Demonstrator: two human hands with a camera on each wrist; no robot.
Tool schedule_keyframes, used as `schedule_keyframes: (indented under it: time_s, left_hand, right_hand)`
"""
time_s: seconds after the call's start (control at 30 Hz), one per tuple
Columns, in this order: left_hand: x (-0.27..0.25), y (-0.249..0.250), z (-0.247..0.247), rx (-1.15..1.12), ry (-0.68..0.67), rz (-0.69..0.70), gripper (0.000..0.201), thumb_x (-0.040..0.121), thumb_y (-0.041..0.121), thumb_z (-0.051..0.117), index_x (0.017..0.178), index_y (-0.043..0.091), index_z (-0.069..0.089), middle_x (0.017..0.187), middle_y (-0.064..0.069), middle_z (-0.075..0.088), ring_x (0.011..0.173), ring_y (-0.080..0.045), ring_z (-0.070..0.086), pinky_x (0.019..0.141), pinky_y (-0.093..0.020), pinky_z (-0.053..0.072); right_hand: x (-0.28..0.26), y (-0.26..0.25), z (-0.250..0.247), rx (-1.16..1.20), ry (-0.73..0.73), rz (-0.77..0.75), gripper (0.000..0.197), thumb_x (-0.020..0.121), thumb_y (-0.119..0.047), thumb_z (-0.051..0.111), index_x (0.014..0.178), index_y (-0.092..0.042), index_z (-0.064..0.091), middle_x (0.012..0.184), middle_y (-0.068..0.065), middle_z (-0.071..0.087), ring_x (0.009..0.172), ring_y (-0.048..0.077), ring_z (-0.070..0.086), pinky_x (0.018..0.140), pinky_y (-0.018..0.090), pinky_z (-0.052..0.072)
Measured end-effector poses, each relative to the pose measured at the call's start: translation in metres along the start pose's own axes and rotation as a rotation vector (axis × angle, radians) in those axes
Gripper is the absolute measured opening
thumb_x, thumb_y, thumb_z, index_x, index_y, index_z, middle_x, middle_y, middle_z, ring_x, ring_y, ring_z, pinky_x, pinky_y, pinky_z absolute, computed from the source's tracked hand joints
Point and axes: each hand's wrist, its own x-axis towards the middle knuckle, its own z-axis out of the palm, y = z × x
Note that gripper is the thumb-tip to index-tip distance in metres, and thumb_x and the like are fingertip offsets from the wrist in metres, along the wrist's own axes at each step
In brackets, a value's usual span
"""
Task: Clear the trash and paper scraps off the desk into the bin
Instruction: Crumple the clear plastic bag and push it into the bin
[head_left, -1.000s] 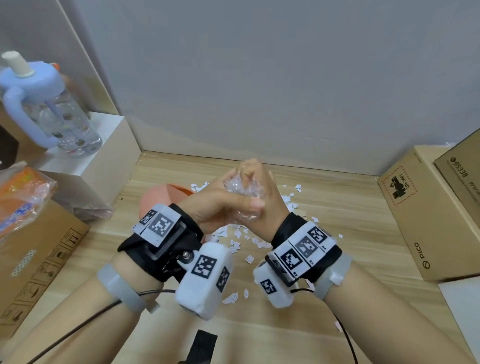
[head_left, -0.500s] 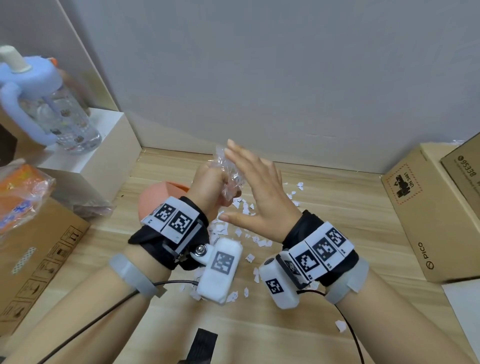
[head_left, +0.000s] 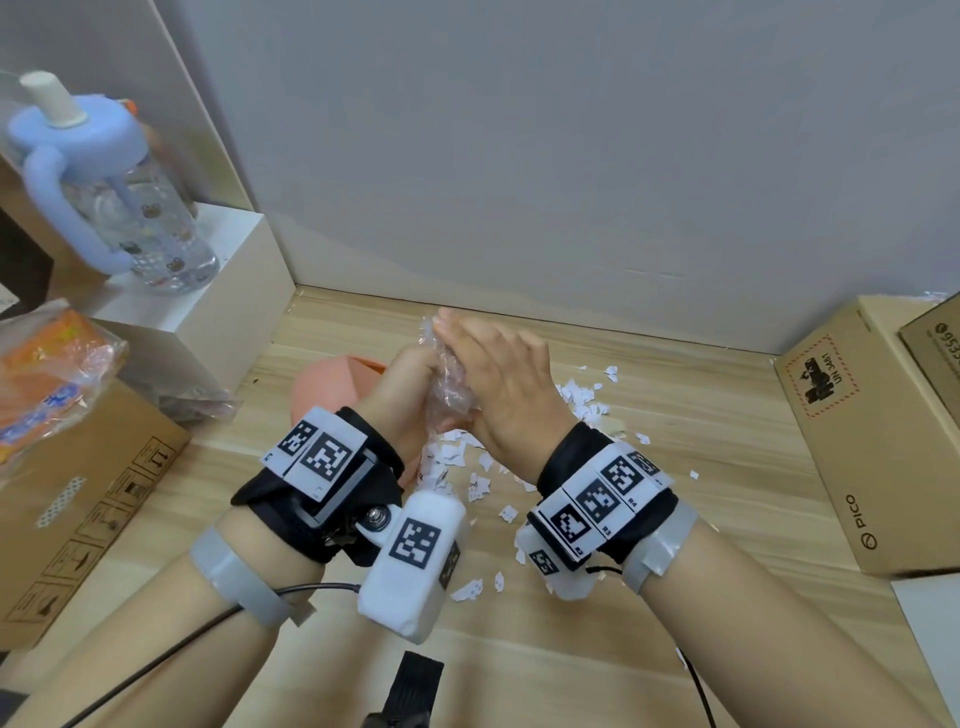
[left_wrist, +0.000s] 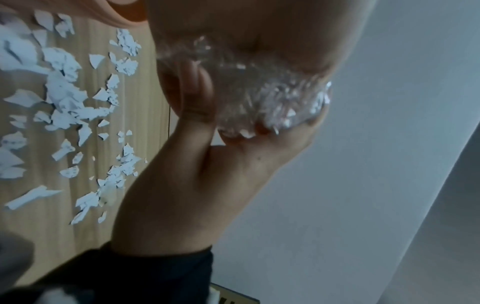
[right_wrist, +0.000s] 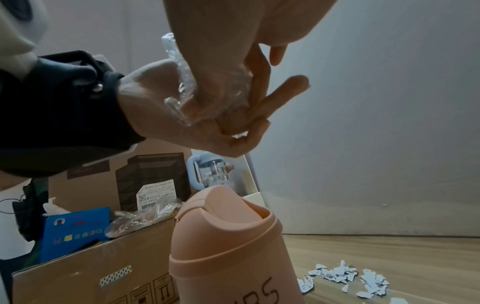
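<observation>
A crumpled wad of clear plastic wrap is squeezed between my two hands above the desk. My left hand curls round the wad. My right hand lies against its other side, palm and mostly straight fingers pressing it. The pink swing-lid bin stands just left of and below the hands. White paper scraps are strewn over the wooden desk under and right of the hands.
A blue-lidded water bottle stands on a white box at back left. A cardboard box with an orange packet is at left, and more cardboard boxes at right. A wall closes the back.
A second ago both hands clasped the wrap; then the right hand opened away from it. Now its palm is back against the wad, which the left hand still holds.
</observation>
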Motion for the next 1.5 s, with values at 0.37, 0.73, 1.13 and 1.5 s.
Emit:
schedule_keyframes:
  time_s: [0.37, 0.73, 1.13, 1.5]
  left_hand:
    - [-0.014, 0.006, -0.037, -0.033, -0.011, 0.053, 0.028, 0.074, 0.027, 0.054, 0.1, 0.016, 0.053, 0.087, -0.001, 0.059, 0.077, -0.014, 0.057, 0.076, -0.03, 0.044]
    - [0.011, -0.022, -0.105, 0.895, 0.641, -0.051, 0.083, 0.063, 0.033, 0.073, 0.134, 0.025, 0.032, 0.138, -0.009, 0.035, 0.127, -0.029, 0.039, 0.105, -0.047, 0.035]
    - [-0.001, -0.019, -0.12, 1.165, 0.544, 0.152, 0.074, 0.062, 0.021, 0.077, 0.129, 0.02, 0.047, 0.134, -0.002, 0.046, 0.121, -0.024, 0.048, 0.101, -0.033, 0.035]
    - [-0.006, -0.019, -0.123, 1.145, 0.461, 0.103, 0.094, 0.051, 0.017, 0.083, 0.135, 0.024, 0.042, 0.136, -0.002, 0.04, 0.126, -0.023, 0.042, 0.108, -0.032, 0.031]
  right_hand:
    - [0.013, 0.005, 0.004, 0.137, -0.109, 0.255, 0.044, 0.082, -0.032, 0.036, 0.114, -0.007, 0.055, 0.099, 0.005, 0.062, 0.092, 0.023, 0.052, 0.078, 0.029, 0.039]
    - [0.027, 0.001, 0.033, 0.41, -0.163, 0.557, 0.03, 0.09, -0.014, 0.05, 0.118, -0.005, 0.049, 0.108, 0.003, 0.041, 0.079, 0.003, 0.045, 0.08, 0.021, 0.036]
    - [0.024, -0.041, 0.079, 0.519, -0.149, 0.485, 0.039, 0.089, -0.017, 0.053, 0.123, -0.014, 0.034, 0.116, 0.005, 0.04, 0.083, 0.014, 0.045, 0.073, 0.029, 0.042]
    - [0.001, -0.044, 0.09, 0.335, -0.234, 0.357, 0.044, 0.081, -0.03, 0.047, 0.116, -0.004, 0.053, 0.125, 0.015, 0.055, 0.126, 0.031, 0.044, 0.111, 0.043, 0.023]
